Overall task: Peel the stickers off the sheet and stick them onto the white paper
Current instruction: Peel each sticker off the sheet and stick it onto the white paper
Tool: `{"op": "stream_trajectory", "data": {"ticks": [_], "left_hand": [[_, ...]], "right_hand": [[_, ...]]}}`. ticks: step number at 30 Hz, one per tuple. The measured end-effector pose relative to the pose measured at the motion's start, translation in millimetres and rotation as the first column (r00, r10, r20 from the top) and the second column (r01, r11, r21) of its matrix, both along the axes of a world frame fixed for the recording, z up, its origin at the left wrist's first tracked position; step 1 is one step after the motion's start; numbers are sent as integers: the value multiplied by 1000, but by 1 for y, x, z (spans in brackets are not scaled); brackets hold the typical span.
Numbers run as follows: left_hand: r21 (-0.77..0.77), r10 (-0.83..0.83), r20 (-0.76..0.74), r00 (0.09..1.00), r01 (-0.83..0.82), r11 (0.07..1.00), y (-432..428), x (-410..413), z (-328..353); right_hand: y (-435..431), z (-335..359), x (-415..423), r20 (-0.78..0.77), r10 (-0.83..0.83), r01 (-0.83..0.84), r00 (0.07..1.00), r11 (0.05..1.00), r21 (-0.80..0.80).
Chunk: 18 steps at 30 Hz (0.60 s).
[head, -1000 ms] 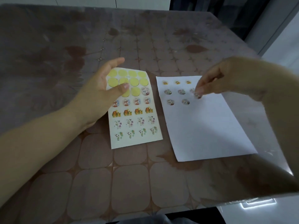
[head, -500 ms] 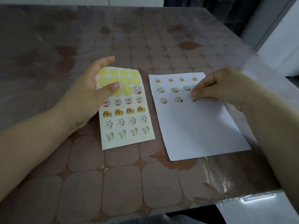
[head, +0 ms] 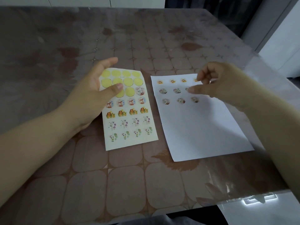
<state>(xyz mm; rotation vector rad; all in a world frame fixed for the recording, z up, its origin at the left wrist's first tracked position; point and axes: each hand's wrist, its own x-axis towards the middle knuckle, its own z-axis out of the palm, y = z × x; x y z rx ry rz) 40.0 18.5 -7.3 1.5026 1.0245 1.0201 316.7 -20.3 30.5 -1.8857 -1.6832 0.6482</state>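
The sticker sheet (head: 129,117) lies flat on the table, its top rows peeled to bare yellow circles and cartoon stickers filling the rows below. My left hand (head: 90,95) is at its upper left edge, fingers straight, thumb lying over the yellow circles. To the right lies the white paper (head: 203,127) with three rows of stickers near its top; the last one (head: 194,99) sits at the right end of the third row. My right hand (head: 219,85) hovers just above those rows, fingers loosely curled, thumb pointing left, holding nothing I can see.
Both sheets lie on a brown patterned table (head: 113,184) under a clear cover. The table's right edge runs close to the paper, and its front edge is near me. A white lit surface (head: 259,208) shows below the front right corner.
My right hand pressed a sticker onto the third row of the paper, then lifted off it; the sticker stays down. My left hand has kept its place on the sheet.
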Motion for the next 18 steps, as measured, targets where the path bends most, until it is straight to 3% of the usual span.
{"op": "stream_trajectory", "data": {"ticks": [4,7,9,13,18], "left_hand": [[-2,-11,-8,1000,11,1000,0,0,1],[-4,-13,-4,1000,13,1000,-1,-1,2],[-3,-17,24,1000,18,1000,-1,-1,3],[-1,-27,71,997,27,1000,-1,0,3],[20,-53,56,997,52,998,-1,1,4]], "right_hand": [[-6,23,-40,38,271,-271,962,963,-4],[2,19,-65,31,358,-356,933,933,-46],[7,6,-77,-48,338,-339,940,941,2],[7,-11,-85,-374,218,-197,902,976,94],[5,-18,-88,-510,208,-156,834,977,143]]}}
